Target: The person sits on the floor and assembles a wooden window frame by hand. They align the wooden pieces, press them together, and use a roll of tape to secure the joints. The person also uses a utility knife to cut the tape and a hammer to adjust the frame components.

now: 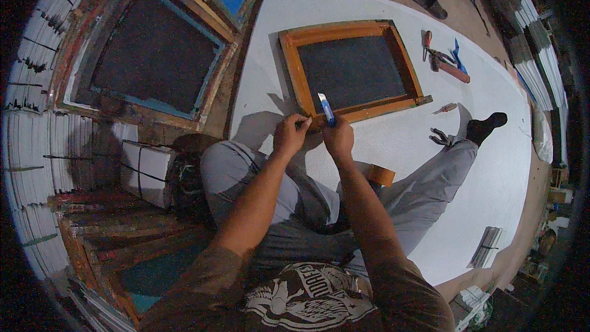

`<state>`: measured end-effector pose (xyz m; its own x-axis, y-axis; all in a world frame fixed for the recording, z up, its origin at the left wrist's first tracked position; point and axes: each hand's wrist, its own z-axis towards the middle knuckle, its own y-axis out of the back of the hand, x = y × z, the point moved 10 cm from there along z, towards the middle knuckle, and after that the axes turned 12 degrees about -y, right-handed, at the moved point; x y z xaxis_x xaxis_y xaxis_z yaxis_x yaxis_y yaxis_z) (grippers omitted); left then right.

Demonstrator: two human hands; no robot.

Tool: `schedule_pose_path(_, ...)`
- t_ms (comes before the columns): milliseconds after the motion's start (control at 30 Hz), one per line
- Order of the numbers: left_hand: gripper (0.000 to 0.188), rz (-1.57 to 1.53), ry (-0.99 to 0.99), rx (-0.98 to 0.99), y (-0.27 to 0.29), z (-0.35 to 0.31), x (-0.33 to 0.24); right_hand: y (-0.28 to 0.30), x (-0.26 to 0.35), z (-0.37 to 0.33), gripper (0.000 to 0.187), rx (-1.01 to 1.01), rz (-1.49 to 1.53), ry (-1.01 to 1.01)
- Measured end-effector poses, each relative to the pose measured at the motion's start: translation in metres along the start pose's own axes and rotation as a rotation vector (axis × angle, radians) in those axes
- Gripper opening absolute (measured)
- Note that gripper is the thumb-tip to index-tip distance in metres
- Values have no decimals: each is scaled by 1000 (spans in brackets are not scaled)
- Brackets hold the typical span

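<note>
A rectangular wooden screen frame (292, 61), its borders covered in shiny brown tape, lies in front of me around a dark mesh panel (350, 69). My right hand (338, 139) is closed round a blue utility knife (327, 110), its pale blade pointing up and away over the frame's near left corner. Beside it, my left hand (290, 135) has thumb and fingers pinched together at that same corner. Whatever lies between those fingertips is too small to make out. A roll of brown tape (381, 176) sits near my right forearm, by my leg.
A white sheet (485, 166) covers the floor under me. Pliers and other hand tools (439, 56) lie at the far right; black-handled pliers (439, 137) rest by my foot. A larger screen frame (157, 49) stands at the left, near bundled paper stacks (24, 147).
</note>
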<state>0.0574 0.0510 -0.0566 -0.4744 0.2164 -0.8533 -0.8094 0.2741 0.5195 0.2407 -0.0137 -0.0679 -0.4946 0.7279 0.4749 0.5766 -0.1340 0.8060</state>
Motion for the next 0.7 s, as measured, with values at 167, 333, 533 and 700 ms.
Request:
schedule_pose_path(167, 44, -114, 49, 9, -4, 2, 18, 1, 8, 4, 27, 65, 223, 82)
schedule_pose_path(333, 55, -159, 124, 41, -12, 3, 32, 2, 6, 10, 22, 135, 516, 84)
schedule_pose_path(533, 52, -96, 101, 43, -8, 2, 26, 17, 21, -4, 25, 166, 501, 66)
schedule_pose_path(700, 41, 69, 40, 86, -7, 0, -3, 14, 10, 3, 32, -23, 162, 134)
